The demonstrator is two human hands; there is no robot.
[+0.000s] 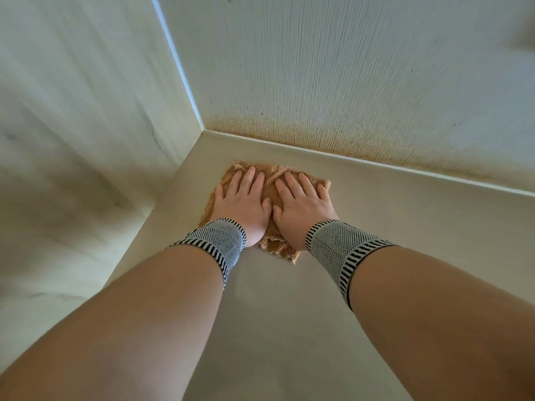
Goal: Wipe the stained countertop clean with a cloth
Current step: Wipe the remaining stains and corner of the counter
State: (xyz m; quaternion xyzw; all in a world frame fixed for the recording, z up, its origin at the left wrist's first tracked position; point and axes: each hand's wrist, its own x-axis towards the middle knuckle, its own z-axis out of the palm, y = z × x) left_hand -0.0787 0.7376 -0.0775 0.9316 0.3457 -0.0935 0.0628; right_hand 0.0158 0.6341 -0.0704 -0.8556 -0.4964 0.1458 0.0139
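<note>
I cannot read any words, numbers or signs here. My wristbands (220, 241) only have black and white stripes. The cloth (278, 180) just past them has no label I can see.

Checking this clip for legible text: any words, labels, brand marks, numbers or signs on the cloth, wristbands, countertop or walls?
None. No text shows anywhere in this view.
cloth: plain orange-brown, no tag visible.
wristbands: striped pattern only, no logo.
countertop and ribbed wall: unmarked, apart from orange-brown staining along the wall's base.
</note>
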